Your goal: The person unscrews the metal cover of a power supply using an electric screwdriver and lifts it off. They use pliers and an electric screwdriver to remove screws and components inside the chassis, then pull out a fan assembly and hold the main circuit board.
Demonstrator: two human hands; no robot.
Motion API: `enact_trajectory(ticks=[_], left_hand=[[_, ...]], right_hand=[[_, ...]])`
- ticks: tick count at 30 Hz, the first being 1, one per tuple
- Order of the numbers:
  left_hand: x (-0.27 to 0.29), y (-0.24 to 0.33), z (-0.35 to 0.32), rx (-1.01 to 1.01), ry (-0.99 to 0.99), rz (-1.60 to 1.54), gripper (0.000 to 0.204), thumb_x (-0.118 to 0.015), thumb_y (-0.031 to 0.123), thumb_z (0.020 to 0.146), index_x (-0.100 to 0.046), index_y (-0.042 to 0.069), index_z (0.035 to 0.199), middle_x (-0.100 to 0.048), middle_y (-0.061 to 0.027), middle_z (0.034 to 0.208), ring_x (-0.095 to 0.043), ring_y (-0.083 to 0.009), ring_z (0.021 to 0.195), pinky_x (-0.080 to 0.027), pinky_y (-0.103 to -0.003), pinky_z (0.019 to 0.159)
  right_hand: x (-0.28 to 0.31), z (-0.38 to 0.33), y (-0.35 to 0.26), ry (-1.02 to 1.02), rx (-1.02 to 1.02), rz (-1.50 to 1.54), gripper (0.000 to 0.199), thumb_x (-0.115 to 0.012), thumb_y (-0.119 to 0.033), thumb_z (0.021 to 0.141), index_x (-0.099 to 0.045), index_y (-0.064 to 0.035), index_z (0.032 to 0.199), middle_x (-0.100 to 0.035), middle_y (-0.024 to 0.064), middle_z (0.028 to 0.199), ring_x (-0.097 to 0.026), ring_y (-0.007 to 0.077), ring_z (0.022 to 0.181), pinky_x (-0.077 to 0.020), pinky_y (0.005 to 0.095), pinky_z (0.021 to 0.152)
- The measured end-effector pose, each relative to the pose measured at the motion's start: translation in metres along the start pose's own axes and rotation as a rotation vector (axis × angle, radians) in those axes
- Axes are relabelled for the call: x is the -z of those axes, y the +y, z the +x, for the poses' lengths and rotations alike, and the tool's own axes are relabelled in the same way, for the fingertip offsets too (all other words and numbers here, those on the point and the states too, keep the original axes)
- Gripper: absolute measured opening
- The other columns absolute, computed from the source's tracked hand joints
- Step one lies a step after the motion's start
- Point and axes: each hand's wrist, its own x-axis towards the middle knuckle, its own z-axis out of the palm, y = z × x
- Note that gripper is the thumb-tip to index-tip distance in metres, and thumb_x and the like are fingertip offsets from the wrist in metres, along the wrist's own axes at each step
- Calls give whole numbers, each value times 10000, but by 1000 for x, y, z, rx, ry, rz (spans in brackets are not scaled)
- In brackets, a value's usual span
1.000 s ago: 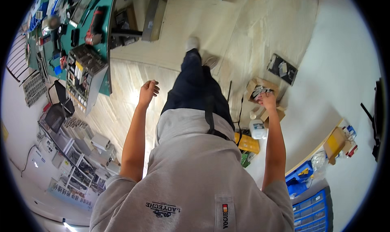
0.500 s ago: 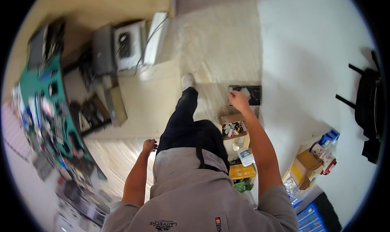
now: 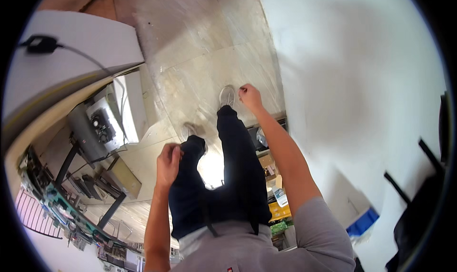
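My left hand [image 3: 169, 165] hangs beside my left thigh with its fingers curled in and the thumb along them. Whatever may lie inside that hand is hidden. Stretched forward at my right, my right hand [image 3: 250, 98] is closed with the fingertips drawn together. It is close to my right shoe [image 3: 227, 95] in the picture and touches nothing around it. A tiny dark spot shows at its fingertips, too small to name. My left shoe [image 3: 189, 131] is farther back, partly covered by the dark trousers [image 3: 235, 157].
A white wall [image 3: 333, 81] runs along my right. Below it stand an open dark box [image 3: 254, 130], a cardboard box [image 3: 267, 160] and a yellow container [image 3: 277, 211]. At left are a white-topped surface [image 3: 90, 41], a grey machine [image 3: 86, 134] and a cluttered green bench [image 3: 59, 203]. A black bag [image 3: 419, 224] hangs at far right.
I have stepped forward past the boxes on the right, and the view has turned. Both hands have swung forward, still closed. A white surface and a cable have come into view at upper left.
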Motion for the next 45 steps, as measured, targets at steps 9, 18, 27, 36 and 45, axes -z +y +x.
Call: enact_trajectory(ticks=[9,18,27,36,45], left_hand=[[-63,-102,108,57,127,395,183,-578,63,912,-588,17,1088,-647,-127,846,-638,-238,670,-514,-340,616],[-46,-98,193,128,166,196,278,-663,-2,783,-612,43,1053,-643,-68,844,-592,-149,613,-474,-265,551],[-24,-87,155,169,168,201,216,-693,105,783,-624,60,983,-614,-60,794,-624,-198,648,-509,-315,586],[-16,-114,17,326,255,-92,193,-624,130,878,-621,58,1058,-638,-108,885,-656,-239,735,-525,-318,655],[55,-342,-25,528,501,-31,199,-553,198,945,-620,43,1050,-678,-160,846,-666,-287,745,-516,-369,675]], right_hand=[[-105,295,114,226,10,-112,231,-659,-255,841,-674,-31,897,-699,97,720,-677,230,644,-527,348,661],[-140,489,257,512,345,-800,412,-545,-435,921,-651,-38,949,-680,149,921,-665,341,827,-537,438,700],[-204,392,163,-214,-85,-449,384,-589,-373,876,-683,-1,891,-708,172,863,-684,369,794,-530,453,760],[-273,87,-2,-550,393,-327,226,-641,-238,881,-685,-26,942,-689,147,792,-675,272,691,-527,372,664],[-435,-87,-30,-721,408,-312,179,-676,-197,837,-635,-40,914,-689,148,831,-660,309,786,-515,392,724]])
